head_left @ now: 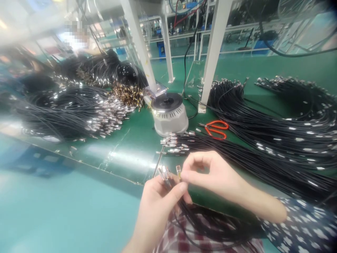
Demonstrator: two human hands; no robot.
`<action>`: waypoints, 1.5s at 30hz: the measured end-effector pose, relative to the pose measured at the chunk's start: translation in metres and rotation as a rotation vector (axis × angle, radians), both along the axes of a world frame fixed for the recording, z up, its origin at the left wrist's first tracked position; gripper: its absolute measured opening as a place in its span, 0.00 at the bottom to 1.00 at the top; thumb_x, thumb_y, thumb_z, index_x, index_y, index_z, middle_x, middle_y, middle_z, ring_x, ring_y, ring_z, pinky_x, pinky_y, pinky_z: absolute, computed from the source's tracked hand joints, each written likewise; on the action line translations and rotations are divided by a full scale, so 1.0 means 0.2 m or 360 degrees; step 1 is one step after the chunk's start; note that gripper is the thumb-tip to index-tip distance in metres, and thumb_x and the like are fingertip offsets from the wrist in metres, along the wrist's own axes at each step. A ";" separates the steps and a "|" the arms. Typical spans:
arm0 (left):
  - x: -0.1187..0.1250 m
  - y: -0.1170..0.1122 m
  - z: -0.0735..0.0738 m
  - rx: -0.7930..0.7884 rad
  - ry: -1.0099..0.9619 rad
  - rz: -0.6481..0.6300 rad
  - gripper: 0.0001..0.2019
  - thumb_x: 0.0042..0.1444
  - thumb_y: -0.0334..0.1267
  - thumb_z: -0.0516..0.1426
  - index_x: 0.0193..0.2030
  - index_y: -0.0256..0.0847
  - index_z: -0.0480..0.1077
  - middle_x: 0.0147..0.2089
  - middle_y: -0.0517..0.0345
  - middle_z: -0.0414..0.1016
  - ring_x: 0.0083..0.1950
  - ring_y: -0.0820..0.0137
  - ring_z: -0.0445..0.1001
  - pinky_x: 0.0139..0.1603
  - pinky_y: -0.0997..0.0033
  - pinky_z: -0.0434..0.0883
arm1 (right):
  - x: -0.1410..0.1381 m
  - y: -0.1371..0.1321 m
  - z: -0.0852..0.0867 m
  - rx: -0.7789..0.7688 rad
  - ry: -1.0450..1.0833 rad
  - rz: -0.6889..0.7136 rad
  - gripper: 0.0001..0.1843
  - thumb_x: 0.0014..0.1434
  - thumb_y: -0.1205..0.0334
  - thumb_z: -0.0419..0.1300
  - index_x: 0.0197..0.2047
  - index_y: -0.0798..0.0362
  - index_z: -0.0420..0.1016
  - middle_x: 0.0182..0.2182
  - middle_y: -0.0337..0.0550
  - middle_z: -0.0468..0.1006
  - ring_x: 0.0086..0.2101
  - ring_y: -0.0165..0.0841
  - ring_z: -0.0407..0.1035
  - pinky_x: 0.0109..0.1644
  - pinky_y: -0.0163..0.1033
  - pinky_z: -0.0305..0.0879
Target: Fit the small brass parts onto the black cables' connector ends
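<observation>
My left hand (160,200) gripped a black cable bunch (196,219); my right hand (210,170) pinched one connector (178,169) beside my left thumb. Handful seemed unfinished: one end apart, others clustered. More cables (223,151) lay on the bench (137,135), status unclear.

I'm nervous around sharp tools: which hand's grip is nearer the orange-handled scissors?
Right. The right hand's grip is this side of the orange-handled scissors, with black cables between; the left hand's grip is farther off, lower and to the left in the picture.
</observation>
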State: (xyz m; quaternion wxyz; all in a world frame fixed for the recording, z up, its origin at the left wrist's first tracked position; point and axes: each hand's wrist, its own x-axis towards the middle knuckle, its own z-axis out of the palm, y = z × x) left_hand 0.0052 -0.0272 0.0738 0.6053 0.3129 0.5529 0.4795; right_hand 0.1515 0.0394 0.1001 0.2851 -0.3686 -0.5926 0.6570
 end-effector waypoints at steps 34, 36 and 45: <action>0.02 0.02 0.00 0.0179 -0.0105 0.0058 0.12 0.57 0.43 0.60 0.28 0.38 0.75 0.18 0.57 0.74 0.21 0.73 0.65 0.24 0.75 0.61 | 0.03 0.00 -0.04 0.0116 -0.0042 -0.0121 0.12 0.60 0.62 0.57 0.28 0.56 0.76 0.27 0.41 0.78 0.26 0.28 0.66 0.32 0.33 0.64; 0.02 0.02 0.00 0.0169 -0.0120 0.0079 0.11 0.57 0.42 0.61 0.28 0.37 0.75 0.18 0.57 0.73 0.21 0.74 0.66 0.24 0.76 0.62 | 0.03 0.00 -0.05 0.0078 -0.0031 -0.0168 0.11 0.60 0.61 0.56 0.30 0.56 0.76 0.27 0.40 0.76 0.24 0.27 0.64 0.30 0.32 0.63; 0.02 0.01 -0.01 0.0165 -0.0194 0.0115 0.12 0.54 0.43 0.63 0.26 0.37 0.73 0.18 0.60 0.71 0.21 0.74 0.65 0.25 0.77 0.62 | 0.00 -0.03 -0.06 0.0008 0.0116 -0.0130 0.07 0.57 0.64 0.61 0.27 0.55 0.73 0.20 0.40 0.77 0.27 0.33 0.70 0.39 0.40 0.66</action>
